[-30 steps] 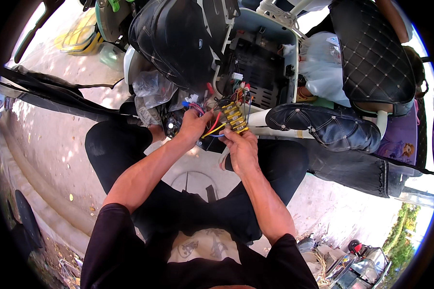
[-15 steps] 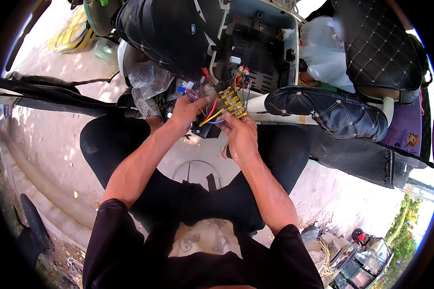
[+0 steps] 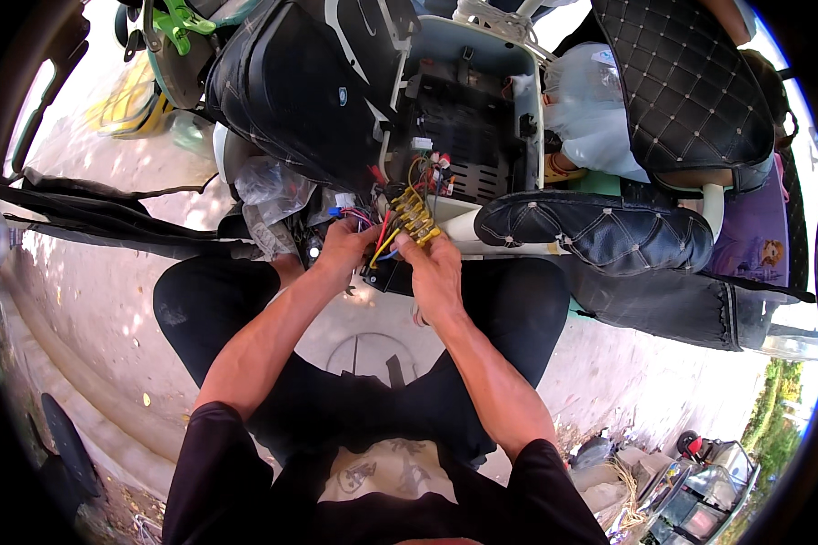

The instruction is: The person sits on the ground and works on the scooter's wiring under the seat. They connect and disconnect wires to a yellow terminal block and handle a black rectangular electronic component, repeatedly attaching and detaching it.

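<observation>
My right hand (image 3: 436,277) is closed on the lower end of a yellow ribbed block (image 3: 415,216) with shiny metal parts between its ribs, held tilted. Thick wires in red, yellow (image 3: 387,243) and blue run beside it, close to my right thumb. To the left, my left hand (image 3: 344,247) pinches near a bundle of thin coloured wires with a blue connector (image 3: 335,213); which wire lies between the fingertips is too small to tell. Behind the block, more wires and a white connector (image 3: 422,143) lie at the edge of an open black compartment (image 3: 468,109).
A large black seat (image 3: 291,86) is tipped up left of the compartment. Clear plastic bags (image 3: 273,186) lie below it. A quilted black padded bar (image 3: 591,227) crosses on the right, under a quilted backrest (image 3: 700,91). A parked vehicle (image 3: 700,500) stands at the lower right.
The view has shifted slightly, so the vehicle parts appear farther left. My right hand has turned and its thumb now lies over the yellow block's lower end. My left hand stays at the wires.
</observation>
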The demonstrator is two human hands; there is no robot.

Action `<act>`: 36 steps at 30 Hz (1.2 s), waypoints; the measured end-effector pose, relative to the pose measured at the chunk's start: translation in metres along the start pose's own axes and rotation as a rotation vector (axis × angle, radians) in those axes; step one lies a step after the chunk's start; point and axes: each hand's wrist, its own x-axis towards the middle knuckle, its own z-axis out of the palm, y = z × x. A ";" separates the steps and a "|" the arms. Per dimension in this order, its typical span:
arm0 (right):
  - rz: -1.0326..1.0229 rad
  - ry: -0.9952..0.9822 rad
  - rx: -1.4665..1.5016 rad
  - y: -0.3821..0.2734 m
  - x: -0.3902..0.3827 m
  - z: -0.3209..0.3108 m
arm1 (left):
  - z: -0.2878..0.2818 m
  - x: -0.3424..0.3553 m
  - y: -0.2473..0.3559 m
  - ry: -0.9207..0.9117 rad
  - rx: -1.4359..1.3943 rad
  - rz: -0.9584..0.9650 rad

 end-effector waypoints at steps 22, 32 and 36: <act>0.079 0.007 0.176 0.006 -0.008 -0.004 | -0.012 0.001 0.003 -0.221 -0.062 -0.085; 0.155 0.045 0.565 0.013 -0.010 -0.004 | 0.003 0.008 0.006 0.112 0.057 0.145; 0.176 0.068 0.527 0.016 -0.011 -0.005 | -0.002 0.006 0.008 0.093 0.182 0.157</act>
